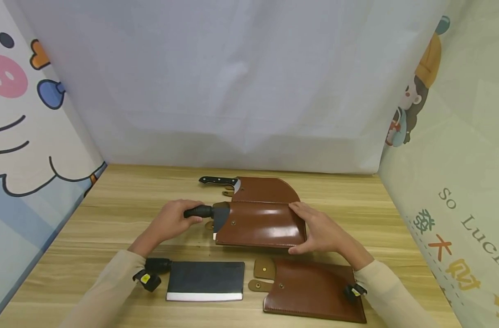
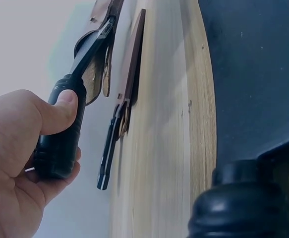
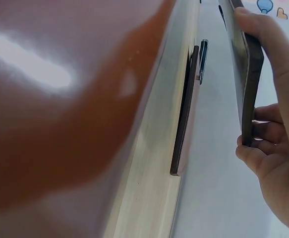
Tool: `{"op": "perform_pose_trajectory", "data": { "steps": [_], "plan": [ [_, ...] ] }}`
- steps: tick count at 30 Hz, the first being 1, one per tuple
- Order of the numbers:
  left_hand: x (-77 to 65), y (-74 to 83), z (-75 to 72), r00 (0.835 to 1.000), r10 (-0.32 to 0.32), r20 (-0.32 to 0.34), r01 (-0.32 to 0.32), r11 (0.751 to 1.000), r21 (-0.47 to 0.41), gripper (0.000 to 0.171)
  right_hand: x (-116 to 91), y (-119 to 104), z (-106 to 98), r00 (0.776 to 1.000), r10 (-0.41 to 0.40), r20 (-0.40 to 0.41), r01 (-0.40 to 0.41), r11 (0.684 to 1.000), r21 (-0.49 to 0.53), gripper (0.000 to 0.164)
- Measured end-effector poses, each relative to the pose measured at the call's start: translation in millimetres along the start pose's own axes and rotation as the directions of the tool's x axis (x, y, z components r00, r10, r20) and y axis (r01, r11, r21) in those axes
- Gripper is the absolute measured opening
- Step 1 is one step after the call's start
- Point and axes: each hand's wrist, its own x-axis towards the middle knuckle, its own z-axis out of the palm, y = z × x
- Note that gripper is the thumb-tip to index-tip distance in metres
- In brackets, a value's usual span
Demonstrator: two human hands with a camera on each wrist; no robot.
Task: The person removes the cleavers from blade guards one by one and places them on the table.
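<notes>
While I count three knives [image 1: 204, 279], three sheaths [image 1: 315, 288], left hand [image 1: 176, 220] grips handle [image 1: 198, 211], right hand [image 1: 322, 230] sheath [image 1: 261, 223]; wrist views reveal both raised.

We see a broad, dark-metal cleaver blade [image 1: 220, 217] mostly hidden inside a glossy brown leather sheath [image 1: 261, 223]. Our left-wrist view's bottom edge crops a ribbed black handle [image 2: 238, 208].

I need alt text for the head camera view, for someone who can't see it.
A person's left hand grips the black handle of a cleaver in a brown sheath, while the right hand holds the sheath's other end. Behind it on the wooden table lies another sheathed knife; in front, a bare cleaver lies left of a third sheath.
</notes>
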Motion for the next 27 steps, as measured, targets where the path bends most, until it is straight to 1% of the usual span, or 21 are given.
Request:
{"op": "perform_pose_trajectory", "data": {
  "steps": [20,27],
  "plan": [
    [-6.7,-8.9,-7.0,1.0,-0.008,-0.012,0.008,1.0,-0.001,0.039,-9.9,10.3,-3.9,1.0,0.001,-0.025,-0.001,1.0,0.016,0.122],
    [-8.0,-11.0,-10.8,1.0,-0.01,-0.025,0.01,1.0,-0.001,0.038,-12.4,13.1,-6.5,0.999,0.009,-0.036,-0.008,1.0,0.009,0.122]
  ]
}}
